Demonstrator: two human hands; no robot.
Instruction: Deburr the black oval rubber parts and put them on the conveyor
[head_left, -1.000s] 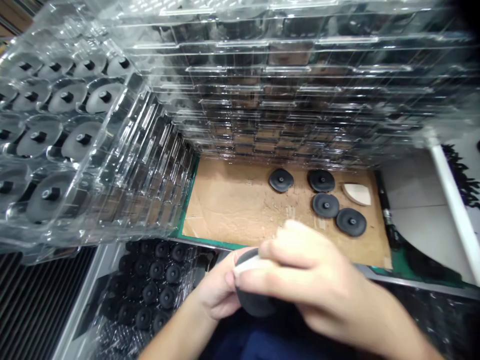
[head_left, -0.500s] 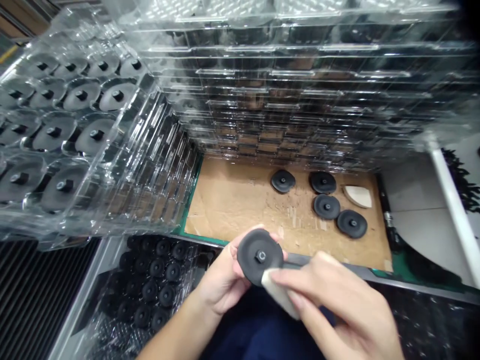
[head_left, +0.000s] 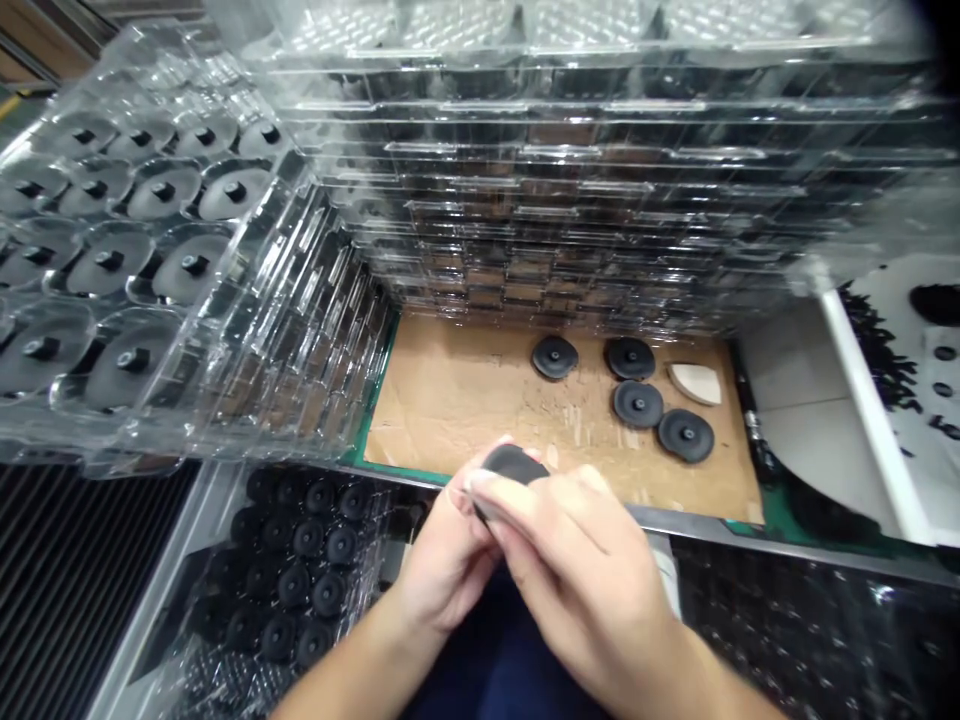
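A black rounded disc sits tilted in my left hand, whose fingers close round its left side and underside. My right hand is closed and pressed over the disc's near edge, covering its centre peg. The pale wedge-shaped pad in that hand is almost wholly hidden; only a light patch shows at the fingertips. Beyond the hands, several similar discs with short central pegs lie on a cardboard sheet. A second pale pad rests to their right.
Tall stacks of clear plastic trays wall off the back. At left, another tray stack has discs in its top pockets. Below left, a tray of black discs stands beside a ribbed black surface. A white bin edge borders the right.
My right hand has moved left and up over the disc, hiding the pale pad. The disc has tilted and its peg is covered. The view has shifted slightly.
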